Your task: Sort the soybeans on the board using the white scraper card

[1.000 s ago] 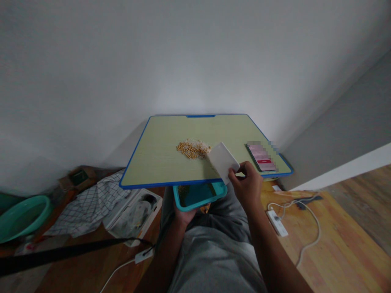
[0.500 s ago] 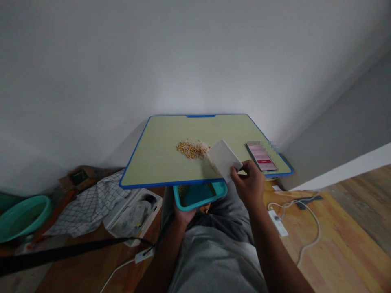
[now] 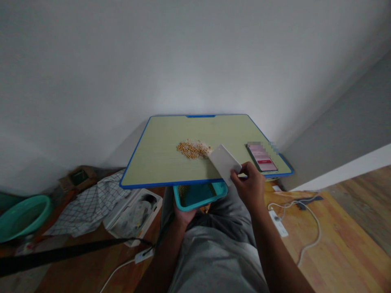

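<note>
My right hand (image 3: pixel 249 183) pinches a thin white rectangular card (image 3: pixel 225 162) by its near right corner, tilted over the front edge of the small table (image 3: pixel 159 162). Left of the card lies a spread heap of yellow soybean-like beans (image 3: pixel 193 150) mixed with white grains. Below the table's front edge, my left hand (image 3: pixel 184 213) grips a teal plastic tray (image 3: pixel 201 203) from underneath; most of its fingers are hidden. Some beans or grains show inside the tray, at its left and right ends.
A phone (image 3: pixel 262 157) lies on the table's right side. On the floor at left are a green basin (image 3: pixel 26 217), a checked cloth (image 3: pixel 88 203) and an open white box (image 3: pixel 134 215). A power strip with white cables (image 3: pixel 277 224) lies at right. A wall stands behind the table.
My right hand has brought the card slightly down toward the table's front edge. The tray, my left hand and the bean heap look nearly the same.
</note>
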Demonstrator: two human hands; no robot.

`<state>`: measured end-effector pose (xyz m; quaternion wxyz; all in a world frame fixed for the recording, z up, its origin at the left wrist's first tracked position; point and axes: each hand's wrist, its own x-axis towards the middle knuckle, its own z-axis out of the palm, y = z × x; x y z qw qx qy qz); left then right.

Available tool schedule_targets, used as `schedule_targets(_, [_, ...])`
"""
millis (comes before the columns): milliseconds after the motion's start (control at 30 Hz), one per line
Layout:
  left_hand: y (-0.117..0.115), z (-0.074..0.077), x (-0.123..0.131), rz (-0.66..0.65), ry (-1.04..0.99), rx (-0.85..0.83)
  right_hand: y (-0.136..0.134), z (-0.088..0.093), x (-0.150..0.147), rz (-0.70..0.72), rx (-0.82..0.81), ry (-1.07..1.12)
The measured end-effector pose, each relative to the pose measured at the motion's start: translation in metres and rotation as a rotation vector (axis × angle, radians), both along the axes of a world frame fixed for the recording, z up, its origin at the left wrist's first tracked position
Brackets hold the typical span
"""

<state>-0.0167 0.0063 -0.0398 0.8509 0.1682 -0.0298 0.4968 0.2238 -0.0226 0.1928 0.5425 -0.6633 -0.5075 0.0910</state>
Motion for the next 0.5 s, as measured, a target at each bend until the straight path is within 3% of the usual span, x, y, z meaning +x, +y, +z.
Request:
schedule_targets(300, [0.000, 0.012, 0.000, -0.023, 0.011, 0.065, -0.002, -0.005, 0.008, -0.104, 0.039, 0.048])
schedule_targets(500, [0.001, -0.002, -0.005, -0.021, 0.031, -0.012, 0.000, -0.005, 0.016, -0.156, 0.072, 0.052])
